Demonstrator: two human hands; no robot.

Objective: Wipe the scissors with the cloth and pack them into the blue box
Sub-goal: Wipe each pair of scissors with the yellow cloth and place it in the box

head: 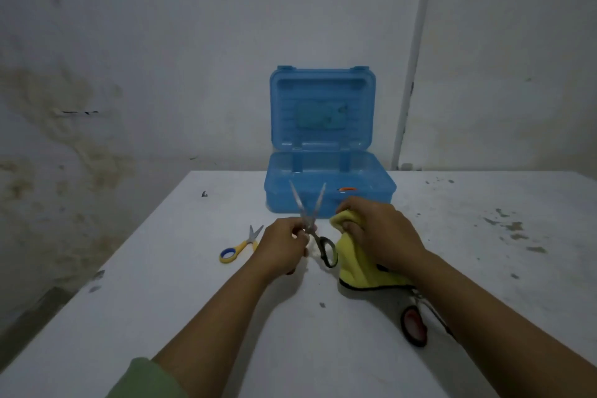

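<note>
left hand (284, 245) holding black-handled scissors (311, 226), blades splayed, pointing up toward blue box (326, 194)

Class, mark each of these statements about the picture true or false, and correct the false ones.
1. The blue box stands with its lid closed. False: the lid is up.
2. The left hand holds a pair of scissors with black handles, blades spread apart. True.
3. The right hand grips a yellow cloth. True.
4. The yellow-and-blue scissors lie inside the box. False: they lie on the white table, left of the left hand.
5. A pair with red-and-black handles lies under the right forearm. True.
</note>
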